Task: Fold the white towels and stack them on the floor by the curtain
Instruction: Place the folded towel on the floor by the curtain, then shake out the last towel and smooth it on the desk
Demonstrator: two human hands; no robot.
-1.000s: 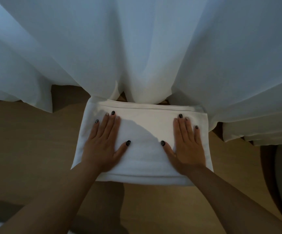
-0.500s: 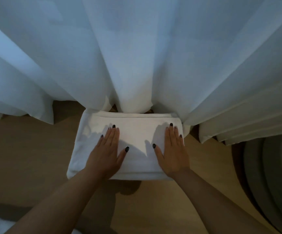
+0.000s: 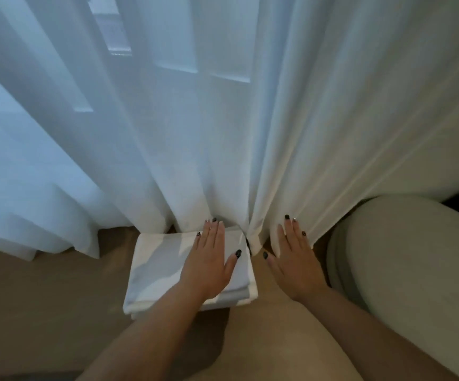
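Folded white towels (image 3: 167,270) stacked on floor (image 3: 44,298), about 6 o'clock low centre, far edge at curtain (image 3: 222,133) hem. Left hand (image 3: 209,265) flat on stack's right part, fingers straight. Right hand (image 3: 294,268) at 3 o'clock of stack, off it, fingers straight, spread; contact unclear. Pale rounded seat (image 3: 404,265) further at 3 o'clock.

The white towels (image 3: 165,265) lay folded in a neat rectangular stack of several layers, flat on the brown floor (image 3: 44,298). The stack's far edge sat against the hem of the sheer white curtain (image 3: 195,160), which hung in long folds, its hem reaching the floor to the stack's right.
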